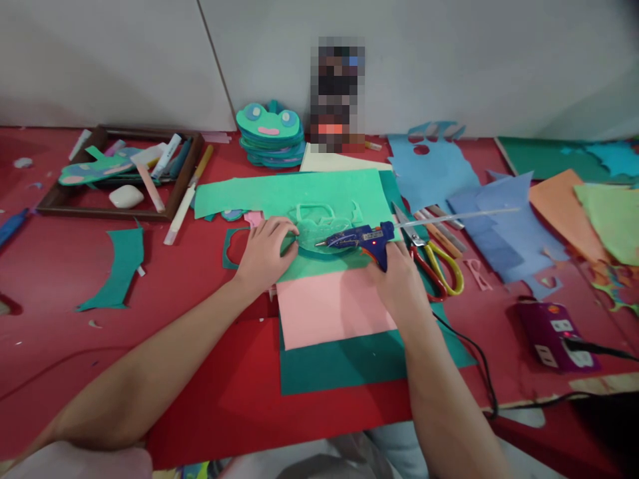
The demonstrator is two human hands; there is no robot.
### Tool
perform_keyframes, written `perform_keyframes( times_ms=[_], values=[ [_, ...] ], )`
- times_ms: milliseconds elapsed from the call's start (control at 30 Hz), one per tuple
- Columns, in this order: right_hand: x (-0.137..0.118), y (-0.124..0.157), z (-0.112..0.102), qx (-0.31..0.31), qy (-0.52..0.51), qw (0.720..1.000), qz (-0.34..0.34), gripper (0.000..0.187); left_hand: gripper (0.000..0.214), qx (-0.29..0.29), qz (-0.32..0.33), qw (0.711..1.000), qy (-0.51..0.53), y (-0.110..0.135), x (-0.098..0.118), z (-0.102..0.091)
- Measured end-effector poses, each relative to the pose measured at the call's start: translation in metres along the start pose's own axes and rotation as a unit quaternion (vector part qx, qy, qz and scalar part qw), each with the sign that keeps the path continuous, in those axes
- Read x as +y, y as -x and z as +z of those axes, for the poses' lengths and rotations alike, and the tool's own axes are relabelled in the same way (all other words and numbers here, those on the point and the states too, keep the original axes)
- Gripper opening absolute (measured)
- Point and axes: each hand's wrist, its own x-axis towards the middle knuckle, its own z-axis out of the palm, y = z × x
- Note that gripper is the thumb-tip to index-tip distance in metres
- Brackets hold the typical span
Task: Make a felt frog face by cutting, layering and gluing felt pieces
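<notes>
My right hand is wrapped round the handle of a dark blue hot glue gun, which has a small red light lit. A long clear glue stick sticks out of its back end, and its nozzle points left over a light green felt cutout. Clear glossy lines lie on that cutout. At the cutout's left edge, the bent fingers of my left hand pinch it; the fingertips are partly hidden. Beneath are stacked light green, pink and dark green sheets.
Red-and-yellow-handled scissors lie to the right, near blue sheets and a purple power socket box. A wooden frame with markers is at left. A stack of frog faces stands at the back wall.
</notes>
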Motion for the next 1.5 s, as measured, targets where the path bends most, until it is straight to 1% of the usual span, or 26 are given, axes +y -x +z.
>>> perform_keyframes(
  times_ms=[100, 333, 800, 1133, 1300, 1400, 1500],
  values=[
    [0.002, -0.001, 0.001, 0.000, -0.002, 1.000, -0.002, 0.020, 0.013, -0.001, 0.000, 1.000, 0.004, 0.000, 0.000, 0.000],
    [0.005, -0.001, 0.002, 0.023, -0.018, 0.999, -0.021, 0.022, 0.013, -0.004, -0.002, 1.000, 0.001, 0.000, 0.000, 0.000],
    [0.009, -0.002, -0.001, 0.006, 0.021, 1.000, 0.000, 0.017, 0.012, 0.001, 0.002, 1.000, 0.001, 0.000, 0.000, 0.000],
    [0.015, -0.005, 0.001, 0.026, 0.016, 0.999, -0.015, 0.016, 0.012, 0.000, 0.001, 1.000, -0.004, 0.000, -0.001, 0.000],
    [0.015, -0.005, -0.002, 0.037, 0.018, 0.999, -0.006, 0.021, 0.012, -0.003, 0.001, 1.000, -0.007, 0.000, -0.001, 0.000],
    [0.013, -0.004, -0.006, 0.031, 0.030, 0.999, 0.008, 0.025, 0.013, 0.001, 0.003, 1.000, -0.004, 0.000, -0.001, 0.000],
    [0.010, -0.004, -0.009, 0.027, 0.046, 0.998, 0.026, 0.023, 0.013, 0.001, 0.005, 1.000, -0.005, 0.000, -0.001, 0.000]
  ],
)
